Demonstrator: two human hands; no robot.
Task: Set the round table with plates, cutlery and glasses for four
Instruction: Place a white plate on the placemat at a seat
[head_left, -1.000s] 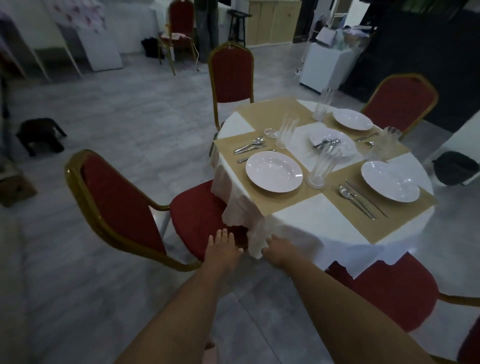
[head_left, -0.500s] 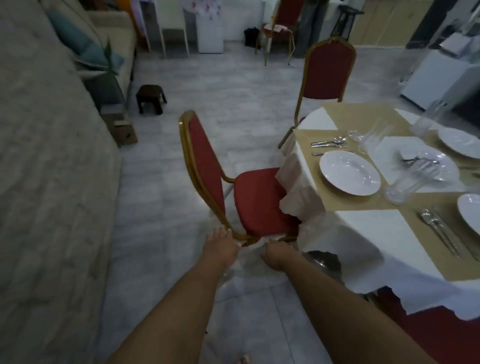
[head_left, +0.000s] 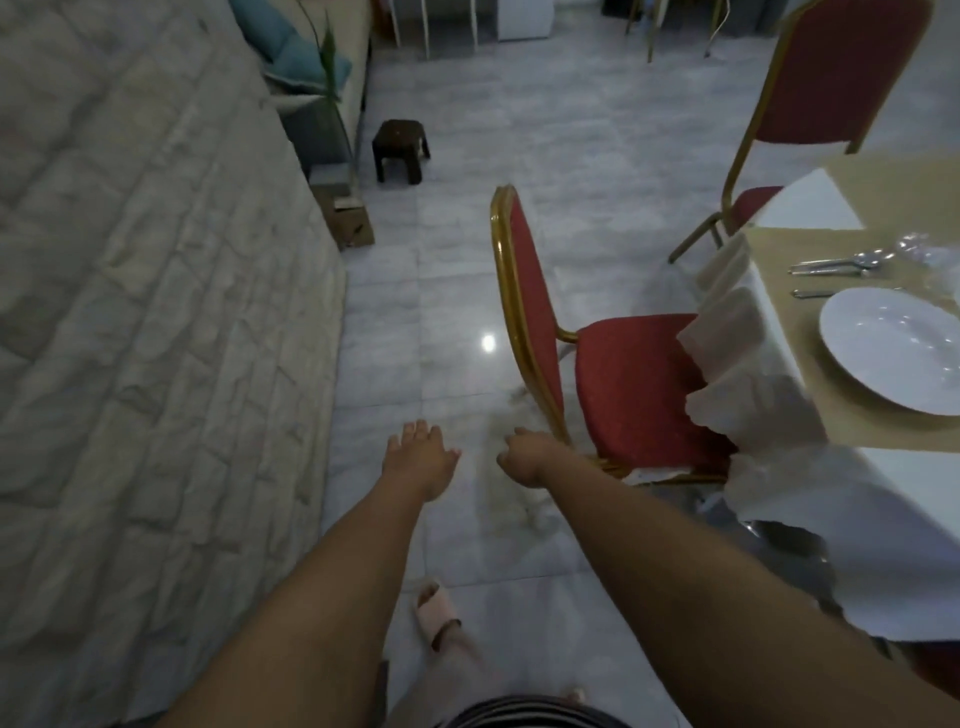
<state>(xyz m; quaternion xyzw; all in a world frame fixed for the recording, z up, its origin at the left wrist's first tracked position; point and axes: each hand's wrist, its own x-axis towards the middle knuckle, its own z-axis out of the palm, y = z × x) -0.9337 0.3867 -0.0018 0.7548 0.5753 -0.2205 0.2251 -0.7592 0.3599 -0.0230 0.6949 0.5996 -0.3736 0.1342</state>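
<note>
One place on the round table (head_left: 906, 525) looks set: a plate (head_left: 893, 353) on a tan mat, with cutlery (head_left: 831, 266) at its 11 o'clock. The other three places are out of frame, so what is left cannot be judged. The left hand (head_left: 418, 457) is flat-fingered and empty over the floor, and the right hand (head_left: 524, 457) is curled beside the red chair (head_left: 639, 384) frame, hold unclear; the plate lies well apart at their 3 o'clock.

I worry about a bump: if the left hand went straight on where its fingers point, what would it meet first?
Nothing close: ahead of the left hand lies only bare floor. Far along that line stands the small dark stool, though depth is unclear.
</note>
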